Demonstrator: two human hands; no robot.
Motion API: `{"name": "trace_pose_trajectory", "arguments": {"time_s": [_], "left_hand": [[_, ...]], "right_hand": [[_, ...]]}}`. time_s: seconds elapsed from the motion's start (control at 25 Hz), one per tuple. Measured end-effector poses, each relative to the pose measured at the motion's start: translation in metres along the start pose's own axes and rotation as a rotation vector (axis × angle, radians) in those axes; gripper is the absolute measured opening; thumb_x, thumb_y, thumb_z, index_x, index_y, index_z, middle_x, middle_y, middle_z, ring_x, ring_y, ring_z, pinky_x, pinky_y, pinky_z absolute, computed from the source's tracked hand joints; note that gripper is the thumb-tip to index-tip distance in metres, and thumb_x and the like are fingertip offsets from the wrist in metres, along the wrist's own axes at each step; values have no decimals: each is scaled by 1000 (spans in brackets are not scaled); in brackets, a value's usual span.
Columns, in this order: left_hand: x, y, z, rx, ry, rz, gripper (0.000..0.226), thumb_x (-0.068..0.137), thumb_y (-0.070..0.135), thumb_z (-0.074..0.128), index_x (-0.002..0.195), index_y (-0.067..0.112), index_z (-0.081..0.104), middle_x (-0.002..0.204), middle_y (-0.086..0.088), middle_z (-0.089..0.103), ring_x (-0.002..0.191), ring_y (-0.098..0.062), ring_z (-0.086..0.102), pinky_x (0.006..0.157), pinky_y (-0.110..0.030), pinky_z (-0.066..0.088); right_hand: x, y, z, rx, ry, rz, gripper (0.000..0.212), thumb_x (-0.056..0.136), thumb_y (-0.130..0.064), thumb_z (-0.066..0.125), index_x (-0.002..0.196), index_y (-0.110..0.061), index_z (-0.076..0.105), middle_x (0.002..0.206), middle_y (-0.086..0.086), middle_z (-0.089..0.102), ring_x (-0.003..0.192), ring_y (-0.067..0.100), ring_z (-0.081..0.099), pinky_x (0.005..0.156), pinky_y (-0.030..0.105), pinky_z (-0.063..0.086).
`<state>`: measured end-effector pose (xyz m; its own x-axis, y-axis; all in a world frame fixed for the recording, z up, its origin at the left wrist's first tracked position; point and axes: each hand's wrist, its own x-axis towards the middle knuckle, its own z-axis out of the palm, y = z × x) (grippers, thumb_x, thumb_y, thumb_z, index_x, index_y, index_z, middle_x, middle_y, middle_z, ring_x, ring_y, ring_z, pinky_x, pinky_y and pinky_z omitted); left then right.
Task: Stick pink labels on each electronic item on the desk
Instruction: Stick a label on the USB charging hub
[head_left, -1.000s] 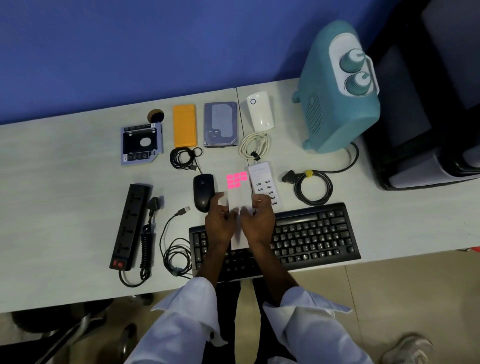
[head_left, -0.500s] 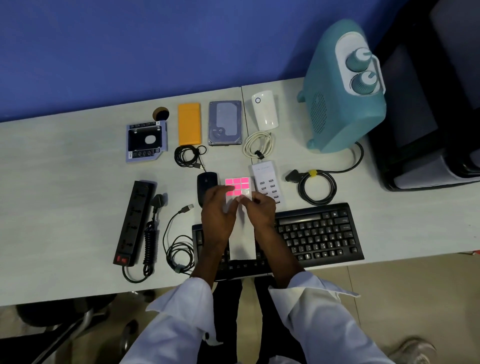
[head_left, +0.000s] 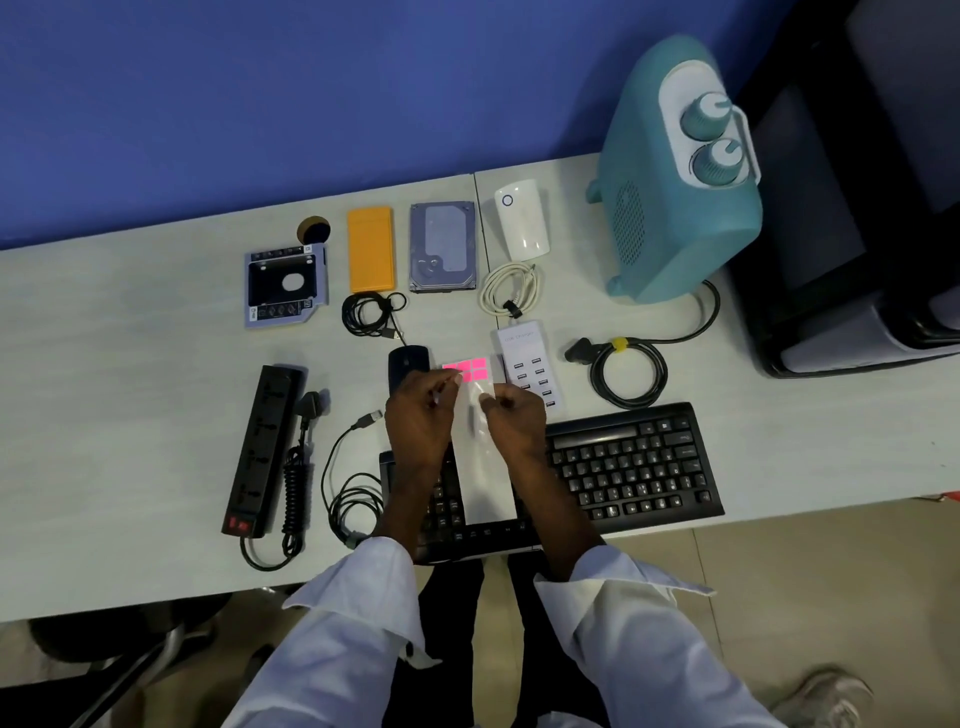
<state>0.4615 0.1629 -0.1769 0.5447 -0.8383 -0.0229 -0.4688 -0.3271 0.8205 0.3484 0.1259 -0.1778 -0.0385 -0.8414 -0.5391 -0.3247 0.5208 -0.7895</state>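
Note:
A white label sheet (head_left: 483, 467) with a few pink labels (head_left: 470, 370) at its top end hangs over the black keyboard (head_left: 634, 462). My right hand (head_left: 514, 421) pinches the sheet's right edge just below the labels. My left hand (head_left: 418, 421) pinches at the left edge of the pink labels, over the black mouse (head_left: 408, 358). On the desk lie a white USB charger (head_left: 530, 358), a black power strip (head_left: 265, 441), a drive caddy (head_left: 285, 283), an orange power bank (head_left: 370, 249), a hard drive (head_left: 442, 247), a white plug-in device (head_left: 522, 221) and a teal heater (head_left: 675, 176).
Coiled cables lie among the items: a black one (head_left: 371, 314), a white one (head_left: 511, 291), the heater cord (head_left: 628, 369) and the mouse cable (head_left: 353, 488). A black machine (head_left: 857, 234) stands at the right. The desk's front edge (head_left: 156, 597) runs below the keyboard.
My left hand's fingers slid up the sheet from below the labels to the left edge of the pink labels. My right hand kept its hold on the sheet.

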Motion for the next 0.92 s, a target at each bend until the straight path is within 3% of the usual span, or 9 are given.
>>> {"name": "trace_pose_trajectory", "arguments": {"time_s": [0.08,0.16,0.24,0.32,0.48,0.64,0.72,0.8,0.92], "left_hand": [[1,0,-1,-107,0,-46,15,92,23,70,101,14,78,95,1,77,84,-9,72,81,-32,58],[-2,4,3,-177,-59,-65,15,91,19,71,102,12,78,98,1,77,87,-12,73,83,-36,59],[-5,8,10,-206,-135,-62,13,91,15,71,101,11,78,100,1,77,88,-15,73,83,-39,59],[-7,11,19,-219,-187,-56,11,89,8,71,99,8,77,97,1,77,89,-16,72,84,-43,59],[-4,24,33,-199,-232,-39,14,84,1,74,92,12,68,88,2,72,81,-13,71,76,-38,60],[1,37,50,-147,-265,21,24,82,5,77,89,23,63,90,0,73,80,-9,72,72,-35,60],[3,36,61,-110,-237,31,25,80,14,81,97,23,64,94,1,71,81,-12,70,72,-36,59],[5,37,76,14,-165,23,45,78,25,83,117,18,61,109,-4,62,95,-20,64,82,-36,55],[9,49,108,266,-122,-107,89,72,40,84,145,12,40,128,-16,46,118,-32,48,91,-39,46]], "right_hand": [[-4,3,1,-200,133,-191,26,82,-16,66,106,-8,67,97,8,70,86,20,65,82,30,51],[-5,3,-1,-185,219,-271,27,82,-24,64,105,-10,64,97,4,67,85,17,63,80,31,52],[0,-6,-8,102,81,-48,21,87,-30,65,93,-11,70,85,3,72,76,17,65,73,32,56],[4,-11,-19,350,-61,169,16,89,-25,69,89,-10,74,77,6,72,69,19,64,60,28,52],[10,-8,-47,371,-96,116,13,86,-6,69,92,-13,78,82,5,73,73,14,65,68,29,53],[22,-6,-72,347,-68,73,13,85,-2,69,95,-3,78,80,12,73,62,10,64,54,15,47],[29,-5,-80,342,-5,70,7,86,-5,71,88,-7,76,78,12,73,58,7,63,53,16,47],[38,0,-85,348,88,78,7,84,-10,74,83,-17,76,78,11,73,61,13,62,59,25,48],[48,3,-93,389,163,95,6,83,-11,75,82,-16,76,76,8,72,67,16,62,64,28,48]]}}
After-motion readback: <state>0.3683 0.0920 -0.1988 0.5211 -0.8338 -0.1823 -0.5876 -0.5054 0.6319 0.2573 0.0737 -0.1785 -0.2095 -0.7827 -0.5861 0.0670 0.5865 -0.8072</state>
